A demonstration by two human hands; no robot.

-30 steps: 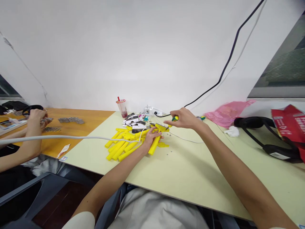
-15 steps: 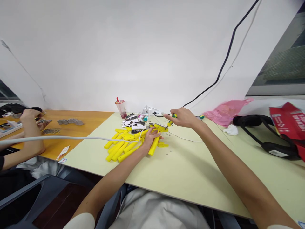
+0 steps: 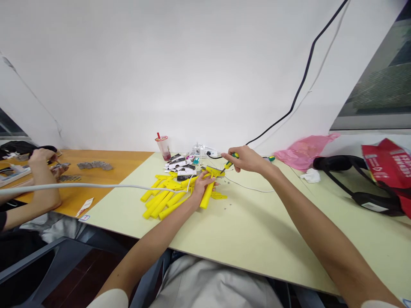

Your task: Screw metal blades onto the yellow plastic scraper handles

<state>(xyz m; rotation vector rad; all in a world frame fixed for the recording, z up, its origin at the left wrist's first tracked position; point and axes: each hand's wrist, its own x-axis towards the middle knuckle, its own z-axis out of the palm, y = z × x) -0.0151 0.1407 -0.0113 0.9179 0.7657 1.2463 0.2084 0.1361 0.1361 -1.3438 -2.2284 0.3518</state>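
My left hand (image 3: 201, 186) is wrapped round a yellow plastic scraper (image 3: 207, 197), whose handle points toward me and whose wide head faces away. In my right hand (image 3: 248, 159) is a screwdriver (image 3: 229, 164) with a yellow and green handle; its shaft slants down to the scraper's head. Whether the tip sits in a screw is too small to tell. Left of my left hand lies a pile of similar yellow scrapers (image 3: 163, 201). A flat yellow piece (image 3: 218, 196) rests just right of the held handle. Several tiny screws (image 3: 227, 207) lie loose nearby.
Black-and-white boxes (image 3: 178, 164), a drink cup (image 3: 163, 148) and a power strip (image 3: 201, 149) stand along the wall. A white cable (image 3: 122, 185) crosses in front from the left. Rightward are a pink bag (image 3: 305, 150) and a black strapped device (image 3: 362, 188). A co-worker's hands (image 3: 45, 162) work at left.
Very little differs. My right hand and the screwdriver have shifted slightly at the scraper's head, and the view has moved a touch. My left hand keeps its hold.
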